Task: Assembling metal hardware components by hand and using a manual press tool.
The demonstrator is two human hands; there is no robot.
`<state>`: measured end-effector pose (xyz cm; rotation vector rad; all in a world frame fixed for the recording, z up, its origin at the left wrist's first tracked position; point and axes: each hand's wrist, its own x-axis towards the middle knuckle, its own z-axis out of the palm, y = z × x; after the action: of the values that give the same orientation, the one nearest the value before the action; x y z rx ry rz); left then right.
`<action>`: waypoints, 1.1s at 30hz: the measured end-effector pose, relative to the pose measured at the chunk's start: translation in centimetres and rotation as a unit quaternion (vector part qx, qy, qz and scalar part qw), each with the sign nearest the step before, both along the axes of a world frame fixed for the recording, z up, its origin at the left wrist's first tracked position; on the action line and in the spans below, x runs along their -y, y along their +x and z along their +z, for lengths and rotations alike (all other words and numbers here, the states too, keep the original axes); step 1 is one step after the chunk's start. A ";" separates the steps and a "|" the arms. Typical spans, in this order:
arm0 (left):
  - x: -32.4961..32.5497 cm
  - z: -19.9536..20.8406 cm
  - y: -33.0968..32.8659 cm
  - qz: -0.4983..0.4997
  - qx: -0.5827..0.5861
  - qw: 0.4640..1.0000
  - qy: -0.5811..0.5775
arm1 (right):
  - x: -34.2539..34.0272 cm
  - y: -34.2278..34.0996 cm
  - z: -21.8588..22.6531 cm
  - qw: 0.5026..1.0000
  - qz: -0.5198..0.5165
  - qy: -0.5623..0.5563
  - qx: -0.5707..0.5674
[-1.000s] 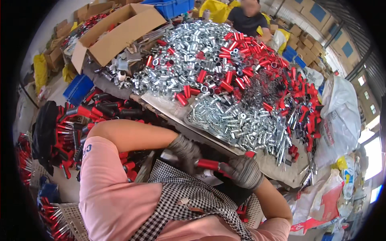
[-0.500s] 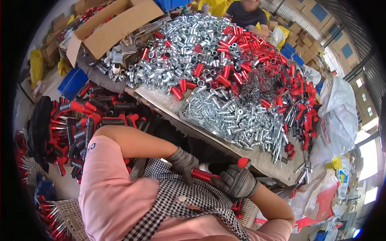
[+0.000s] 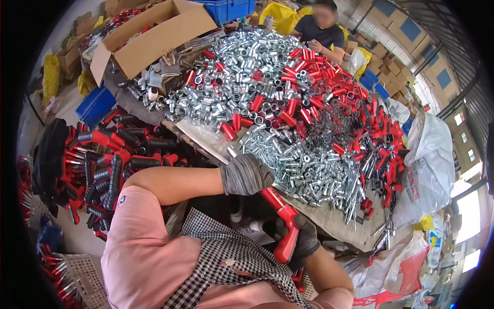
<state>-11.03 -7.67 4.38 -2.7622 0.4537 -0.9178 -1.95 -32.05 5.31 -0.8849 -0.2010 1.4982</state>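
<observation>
My right hand [image 3: 304, 238], in a grey glove, is closed around the curved handle of a red pistol-shaped tool [image 3: 286, 219] in front of my checked apron. The tool's barrel slants up and left toward the table edge. My left hand [image 3: 248, 175], in a striped grey glove, is closed around the barrel's far part, its fingers hiding most of it. A silver cylindrical end [image 3: 234, 150] shows just beyond the left hand, in line with the barrel. Small silver pins [image 3: 288, 159] lie heaped close by on the table.
Silver sleeves [image 3: 236, 87], red sleeves [image 3: 288, 105] and dark springs [image 3: 334, 121] cover the table. Red tools with black grips [image 3: 110, 170] are piled at left. A cardboard box [image 3: 159, 41], blue bin [image 3: 96, 106] and white sack [image 3: 429, 165] surround it. Another person [image 3: 321, 31] sits across.
Both hands have turned the red tool. My left hand has moved up and forward to the table edge, and my right hand has come slightly lower. The silver end now shows.
</observation>
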 end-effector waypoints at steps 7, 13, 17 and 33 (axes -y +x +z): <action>0.1 -2.4 -0.1 0.145 -0.311 0.906 -0.246 | 0.5 -0.8 4.5 0.444 -0.136 0.161 0.871; 5.2 -6.3 -1.8 -0.151 -0.594 0.668 -0.421 | 3.6 2.6 -0.1 0.103 -0.033 0.249 0.962; 4.6 -10.2 -1.2 -0.142 -0.618 0.680 -0.368 | 2.2 3.7 -0.2 0.179 0.101 0.281 0.937; 4.3 -4.5 -1.8 -0.025 -0.675 0.666 -0.316 | 1.9 2.6 -0.9 0.347 0.224 0.134 0.901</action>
<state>-12.86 -11.97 -0.08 -3.5016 0.3814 1.5223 0.61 -33.98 4.42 -1.8940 -2.3854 0.0308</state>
